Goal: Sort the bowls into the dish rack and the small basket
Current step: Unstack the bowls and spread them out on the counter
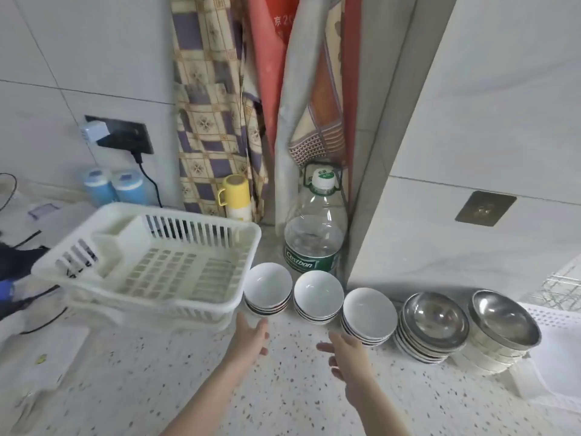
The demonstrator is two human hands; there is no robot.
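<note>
Three stacks of white ceramic bowls stand in a row on the speckled counter: the left stack [268, 288], the middle stack [318, 296] and the right stack [369, 315]. Right of them stand two stacks topped by steel bowls, a lower stack [435, 322] and a taller stack [504, 319]. The white dish rack [220, 297] sits to the left with nothing in it. A white perforated basket [553, 328] lies at the far right edge. My left hand [251, 336] hovers open just below the left stack. My right hand [345, 350] is open, beside the right white stack.
A large clear water bottle [314, 237] stands behind the white bowls by the wall corner. A yellow-capped flask [237, 198] and two blue-lidded containers [113, 187] stand at the back. Cables and a wall socket [122, 135] are on the left.
</note>
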